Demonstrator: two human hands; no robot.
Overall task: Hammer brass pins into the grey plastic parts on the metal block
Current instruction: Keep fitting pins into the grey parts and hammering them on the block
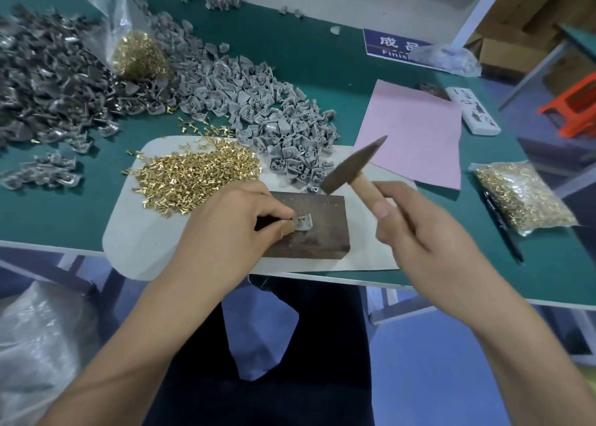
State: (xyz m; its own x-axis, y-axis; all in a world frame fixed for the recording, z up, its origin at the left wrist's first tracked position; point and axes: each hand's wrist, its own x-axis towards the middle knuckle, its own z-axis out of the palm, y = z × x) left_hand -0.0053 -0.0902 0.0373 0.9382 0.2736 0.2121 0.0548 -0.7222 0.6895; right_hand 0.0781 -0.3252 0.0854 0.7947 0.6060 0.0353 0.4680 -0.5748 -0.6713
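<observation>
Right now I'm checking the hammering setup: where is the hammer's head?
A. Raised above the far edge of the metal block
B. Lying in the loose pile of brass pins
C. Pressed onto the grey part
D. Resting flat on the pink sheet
A: the right hand grips the wooden handle, and the hammer head hangs tilted above the metal block's far edge, clear of the grey part that the left hand pinches.

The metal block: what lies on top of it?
One grey plastic part with a brass pin, pinched by the left hand. The hand covers the metal block's left end.

blue sign [392, 45]: "成品", "finis".
</observation>
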